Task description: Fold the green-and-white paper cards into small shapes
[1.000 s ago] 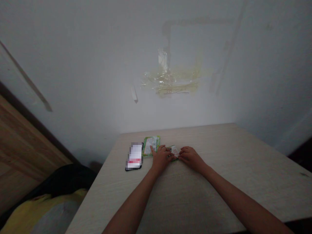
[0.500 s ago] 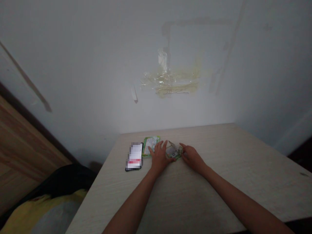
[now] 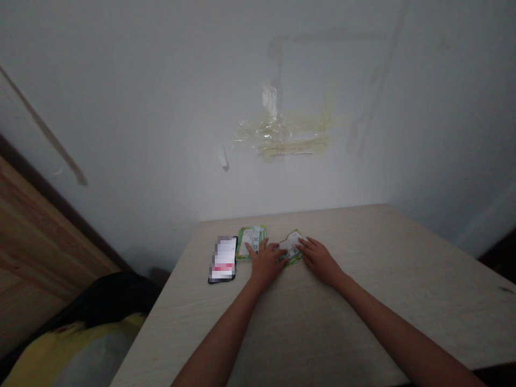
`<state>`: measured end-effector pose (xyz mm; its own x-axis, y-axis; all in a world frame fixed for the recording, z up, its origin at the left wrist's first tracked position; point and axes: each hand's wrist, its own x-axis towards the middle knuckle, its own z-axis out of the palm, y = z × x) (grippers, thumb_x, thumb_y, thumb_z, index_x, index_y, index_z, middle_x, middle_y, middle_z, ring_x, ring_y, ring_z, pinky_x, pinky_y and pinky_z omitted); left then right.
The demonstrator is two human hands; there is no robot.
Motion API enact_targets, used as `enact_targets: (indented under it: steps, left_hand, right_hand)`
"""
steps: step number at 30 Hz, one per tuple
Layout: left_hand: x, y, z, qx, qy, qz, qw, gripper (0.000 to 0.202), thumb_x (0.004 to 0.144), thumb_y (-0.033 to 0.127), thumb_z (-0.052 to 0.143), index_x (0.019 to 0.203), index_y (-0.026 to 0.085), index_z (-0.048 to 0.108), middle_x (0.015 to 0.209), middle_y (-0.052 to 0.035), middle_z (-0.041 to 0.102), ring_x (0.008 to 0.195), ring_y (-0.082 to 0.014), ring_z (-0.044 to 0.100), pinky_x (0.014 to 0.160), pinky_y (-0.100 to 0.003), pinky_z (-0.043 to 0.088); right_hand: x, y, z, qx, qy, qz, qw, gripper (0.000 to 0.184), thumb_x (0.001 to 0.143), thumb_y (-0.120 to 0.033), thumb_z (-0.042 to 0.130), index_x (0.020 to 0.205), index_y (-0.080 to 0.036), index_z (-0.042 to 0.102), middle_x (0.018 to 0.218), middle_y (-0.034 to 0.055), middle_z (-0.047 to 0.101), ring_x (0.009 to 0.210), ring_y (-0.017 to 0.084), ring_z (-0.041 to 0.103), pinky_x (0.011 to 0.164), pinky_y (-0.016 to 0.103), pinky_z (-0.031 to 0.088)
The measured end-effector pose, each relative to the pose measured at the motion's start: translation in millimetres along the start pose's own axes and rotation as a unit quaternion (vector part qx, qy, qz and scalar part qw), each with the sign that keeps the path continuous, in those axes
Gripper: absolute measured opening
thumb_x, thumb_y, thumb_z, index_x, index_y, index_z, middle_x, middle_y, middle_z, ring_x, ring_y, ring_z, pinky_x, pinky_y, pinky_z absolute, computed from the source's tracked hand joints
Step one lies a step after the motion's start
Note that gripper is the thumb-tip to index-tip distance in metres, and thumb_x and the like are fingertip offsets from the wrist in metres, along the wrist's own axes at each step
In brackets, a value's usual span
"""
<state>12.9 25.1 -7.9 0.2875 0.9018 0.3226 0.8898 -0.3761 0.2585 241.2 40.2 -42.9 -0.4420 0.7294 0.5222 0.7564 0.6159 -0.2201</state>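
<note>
My left hand (image 3: 265, 263) lies flat on the pale wooden table (image 3: 363, 279), fingers spread, its fingertips on the left edge of a small green and white packet (image 3: 291, 246). My right hand (image 3: 320, 259) rests on the packet's right side with fingers stretched out over it. The packet looks unfolded and lies flat between both hands. A second green and white packet (image 3: 250, 240) lies just left of my left hand, one fingertip touching its edge.
A black phone (image 3: 223, 259) with a lit screen lies left of the packets near the table's left edge. A white wall with yellowed tape remains (image 3: 282, 134) stands behind the table. Dark and yellow fabric (image 3: 80, 333) lies low at the left.
The small packet, folded and pinched between both hands a second ago, has been opened out and pressed flat. My fingers went from curled to stretched out.
</note>
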Motion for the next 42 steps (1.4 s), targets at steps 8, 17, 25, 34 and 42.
enact_targets:
  steps: [8, 17, 25, 34, 42]
  left_hand:
    - [-1.8, -1.1, -0.7, 0.001, -0.015, 0.024, 1.000, 0.033, 0.083, 0.057, 0.056, 0.108, 0.037, 0.066, 0.131, 0.0001, 0.059, 0.138, -0.0358, 0.029, 0.099, -0.076, -0.018]
    - [-3.3, -11.2, -17.4, 0.008, -0.072, 0.070, 0.995, 0.050, 0.075, 0.064, 0.060, 0.120, 0.041, 0.060, 0.135, 0.0008, 0.057, 0.138, -0.0375, 0.028, 0.097, -0.075, -0.023]
    - [-20.3, -13.1, -17.2, 0.008, -0.053, 0.054, 0.997, 0.042, 0.084, 0.059, 0.054, 0.123, 0.046, 0.056, 0.141, 0.0047, 0.052, 0.141, -0.0343, 0.025, 0.100, -0.075, -0.019]
    - [-25.3, -12.0, -19.6, -0.008, -0.027, 0.062, 0.998, 0.038, 0.084, 0.059, 0.054, 0.118, 0.044, 0.061, 0.134, 0.0033, 0.058, 0.139, -0.0324, 0.029, 0.102, -0.071, -0.022]
    - [-24.3, -9.5, -22.0, -0.016, -0.014, 0.037, 0.999, 0.028, 0.089, 0.053, 0.051, 0.105, 0.039, 0.069, 0.122, 0.0021, 0.066, 0.134, -0.0291, 0.035, 0.105, -0.070, -0.018]
  right_hand:
    - [-0.2, -7.3, -6.5, 0.007, -0.025, -0.004, 1.000, 0.039, 0.085, -0.029, 0.060, 0.124, -0.022, 0.061, 0.116, 0.0128, 0.060, 0.114, 0.027, 0.052, 0.101, 0.049, 0.041]
    - [-1.8, -10.7, -11.0, 0.069, -0.078, -0.023, 0.994, 0.046, 0.086, -0.033, 0.059, 0.130, -0.024, 0.054, 0.134, 0.0117, 0.056, 0.127, 0.026, 0.048, 0.111, 0.056, 0.027]
    - [0.4, -16.1, -17.2, 0.088, -0.076, -0.032, 0.993, 0.038, 0.084, -0.032, 0.063, 0.122, -0.025, 0.061, 0.130, 0.0105, 0.059, 0.123, 0.026, 0.052, 0.108, 0.055, 0.031]
    - [-0.1, -16.0, -17.6, 0.086, -0.088, -0.021, 0.992, 0.035, 0.087, -0.038, 0.060, 0.121, -0.028, 0.062, 0.130, 0.0088, 0.060, 0.122, 0.026, 0.053, 0.109, 0.057, 0.028]
    - [1.7, -14.8, -16.9, 0.084, -0.083, -0.030, 0.993, 0.028, 0.092, -0.039, 0.053, 0.116, -0.031, 0.065, 0.125, 0.0060, 0.063, 0.119, 0.023, 0.056, 0.108, 0.055, 0.030]
